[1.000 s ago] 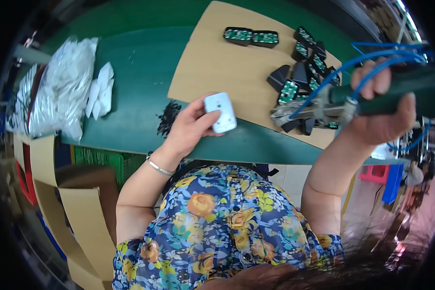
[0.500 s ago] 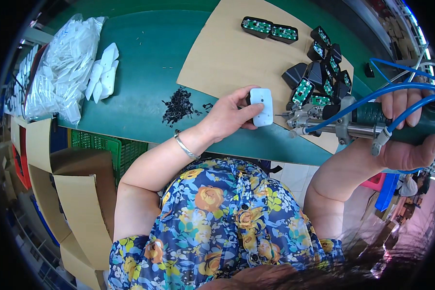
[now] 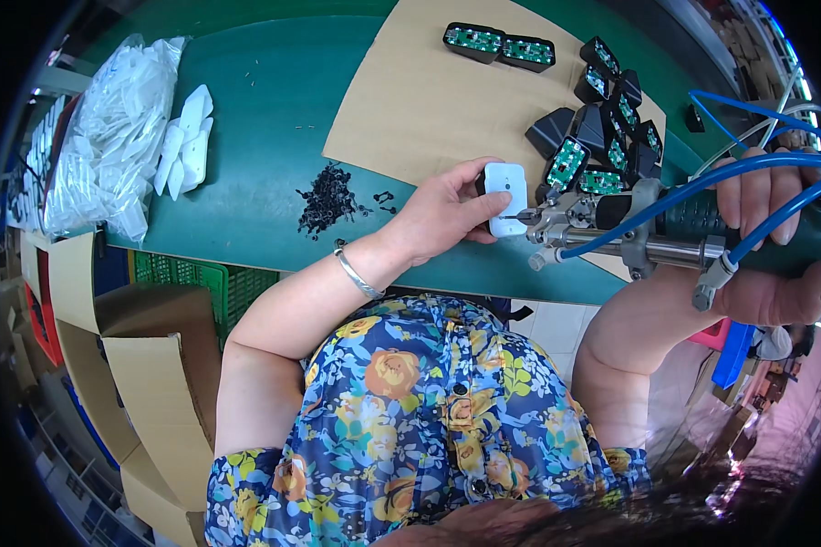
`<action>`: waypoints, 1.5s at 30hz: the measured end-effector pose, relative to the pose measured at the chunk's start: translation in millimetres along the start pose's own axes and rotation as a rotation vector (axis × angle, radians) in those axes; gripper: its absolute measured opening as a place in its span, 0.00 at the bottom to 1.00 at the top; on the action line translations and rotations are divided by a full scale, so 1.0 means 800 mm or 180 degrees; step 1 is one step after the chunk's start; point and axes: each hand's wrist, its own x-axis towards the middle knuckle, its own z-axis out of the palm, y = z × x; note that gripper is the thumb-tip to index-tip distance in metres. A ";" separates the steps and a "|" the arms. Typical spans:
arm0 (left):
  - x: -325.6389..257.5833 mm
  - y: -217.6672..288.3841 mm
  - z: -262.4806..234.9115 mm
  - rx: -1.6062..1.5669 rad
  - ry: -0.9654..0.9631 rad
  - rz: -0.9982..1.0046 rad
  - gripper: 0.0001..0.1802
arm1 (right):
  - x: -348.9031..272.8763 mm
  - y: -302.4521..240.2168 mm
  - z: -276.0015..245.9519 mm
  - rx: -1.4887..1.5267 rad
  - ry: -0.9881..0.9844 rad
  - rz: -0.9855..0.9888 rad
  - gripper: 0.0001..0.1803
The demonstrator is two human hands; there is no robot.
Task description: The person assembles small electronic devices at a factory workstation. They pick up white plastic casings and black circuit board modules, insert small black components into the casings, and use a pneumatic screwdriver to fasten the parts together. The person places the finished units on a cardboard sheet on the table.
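My left hand [image 3: 442, 214] is closed round a small black case with a white cover [image 3: 505, 182], thumb pressed on the cover. The cover is turned up and shows small dark holes; most of the black part is hidden. From the right, my right hand [image 3: 764, 196] grips a green-bodied power screwdriver [image 3: 698, 217] with a metal front end and blue hoses. Its thin tip [image 3: 518, 217] lies over the lower part of the cover; I cannot tell if it sits in a hole. Left of the case lies a pile of small black parts [image 3: 327, 201].
Several black cases with green circuit boards [image 3: 567, 162] stand on a cardboard sheet [image 3: 410, 109], two of them [image 3: 500, 46] apart at the far edge. Loose white covers [image 3: 186, 146] and a plastic bag of white pieces [image 3: 109, 146] lie left. An opened carton [image 3: 155, 392] stands lower left.
The screwdriver has moved left, so its tip now overlaps the white cover instead of standing beside it. My left hand and the case have shifted slightly right.
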 end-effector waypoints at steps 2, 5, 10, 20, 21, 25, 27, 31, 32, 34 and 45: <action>-0.001 0.000 0.001 -0.0011 -0.0001 -0.0006 0.22 | -0.002 0.001 0.001 0.0024 0.0012 -0.0005 0.30; -0.002 0.006 0.004 -0.0028 0.0002 -0.0041 0.22 | -0.003 0.001 0.004 0.0027 0.0044 0.0018 0.30; -0.004 0.006 0.003 0.0047 0.0118 -0.0178 0.21 | 0.001 0.010 0.008 0.0141 0.0096 -0.0016 0.30; -0.016 0.062 -0.072 0.1238 0.0627 0.0830 0.22 | -0.016 -0.041 -0.011 0.0514 0.0902 -0.0505 0.27; -0.019 0.074 -0.103 0.1571 0.0958 0.1106 0.22 | -0.021 -0.046 -0.016 0.0613 0.0737 -0.0428 0.28; -0.025 0.122 -0.206 0.1917 0.1928 0.0696 0.23 | -0.034 -0.026 -0.018 -0.0260 0.1165 0.0053 0.36; -0.021 0.123 -0.222 0.1964 0.2003 0.0480 0.24 | -0.037 -0.021 -0.021 -0.0790 0.1477 -0.0050 0.39; -0.032 0.119 -0.231 0.3835 0.2679 0.0373 0.29 | -0.031 -0.030 -0.008 -0.1313 0.1990 -0.0483 0.42; -0.042 0.115 -0.227 0.4375 0.3016 0.0698 0.28 | -0.029 -0.026 0.012 -0.2064 0.2385 -0.0714 0.43; -0.066 0.111 -0.208 0.4329 0.2996 0.1406 0.24 | -0.072 -0.056 0.005 -0.2428 0.2340 -0.1370 0.36; -0.173 0.074 -0.200 0.5082 0.3659 0.1703 0.15 | -0.084 0.179 0.096 -0.1929 0.0473 0.2004 0.05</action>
